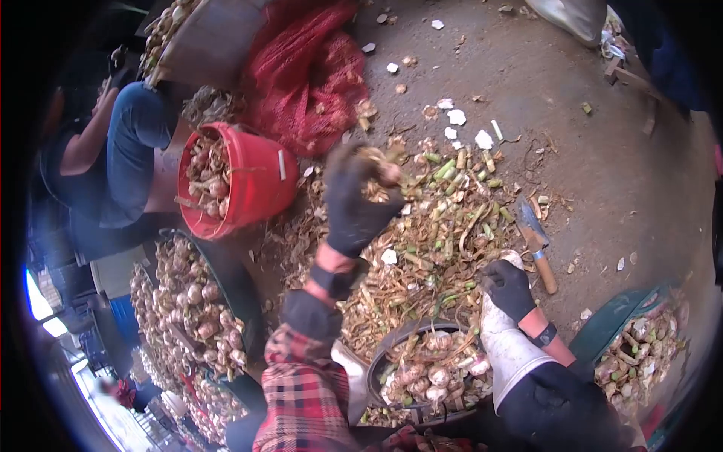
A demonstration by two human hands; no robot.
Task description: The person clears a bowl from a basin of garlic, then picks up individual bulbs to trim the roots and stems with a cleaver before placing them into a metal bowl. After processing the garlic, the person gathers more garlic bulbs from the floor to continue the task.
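My left hand point(360, 203), in a dark glove below a red plaid sleeve, is raised over the pile of garlic stalks and peelings point(422, 256). Its fingers are closed on a garlic bulb point(388, 173), a little blurred by motion. My right hand point(508, 290), gloved too, lies over the front of a white boot point(501, 331); its fingers look loosely spread, with nothing visible in them. Just beyond it a knife with a wooden handle point(544, 271) rests on the ground. Between my legs stands a dark basket point(374, 369) holding garlic bulbs point(437, 377).
A red bucket of garlic point(260, 177) stands at the left, near a red mesh sack point(301, 83). Below it is a large dark green tub point(241, 282) heaped with bulbs. Another green tub point(614, 328) is at the right. A seated person's knee point(139, 113) shows upper left.
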